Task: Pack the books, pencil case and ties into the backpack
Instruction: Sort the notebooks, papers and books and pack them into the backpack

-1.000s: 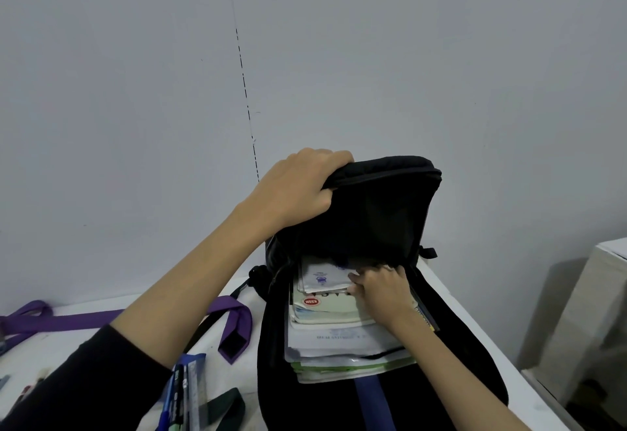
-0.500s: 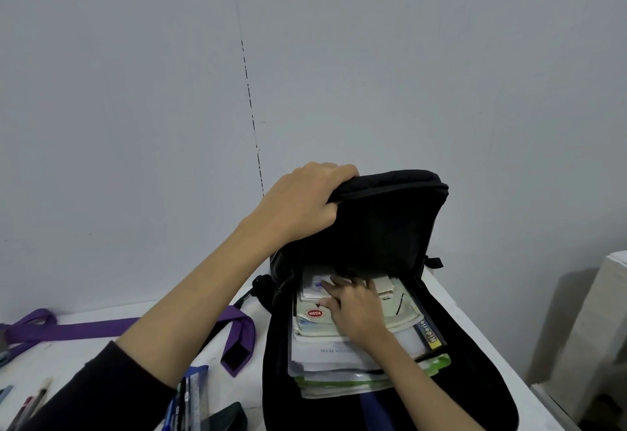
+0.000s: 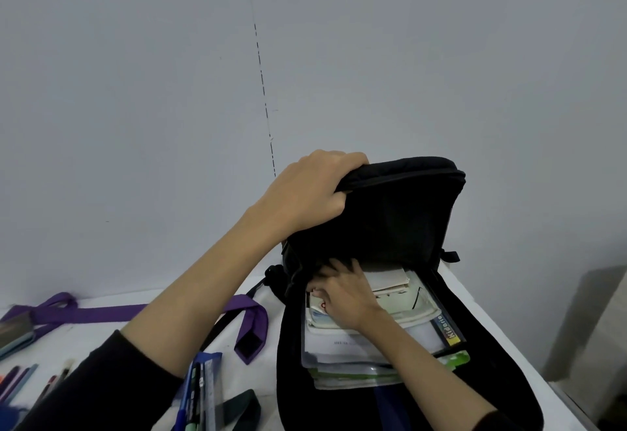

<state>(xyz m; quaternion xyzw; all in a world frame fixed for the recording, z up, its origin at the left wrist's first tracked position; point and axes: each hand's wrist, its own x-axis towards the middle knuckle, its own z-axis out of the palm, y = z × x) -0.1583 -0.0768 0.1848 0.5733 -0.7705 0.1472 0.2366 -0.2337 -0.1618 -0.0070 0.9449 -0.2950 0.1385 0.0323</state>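
The black backpack (image 3: 407, 227) lies open near the bench's (image 3: 129, 339) right edge, books (image 3: 400, 322) stacked inside. Left hand (image 3: 305, 193) grips its raised flap; right hand (image 3: 342, 295) presses flat, fingers (image 3: 334, 269) spread, on the books. A purple tie (image 3: 101, 312) lies left.

one backpack (image 3: 400, 227), two ties (image 3: 251, 329), one stack of books (image 3: 390, 332).

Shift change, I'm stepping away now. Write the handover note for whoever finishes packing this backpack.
Left hand grips the backpack top flap, holding it open. Right hand presses on the stack of books inside the opening.
Done: books are partly in, their near ends stick out.
Left: push the books fully in; pack the purple tie and dark green tie, both on the table left of the bag. Loose pens lie there too; the pencil case cannot be made out for sure.
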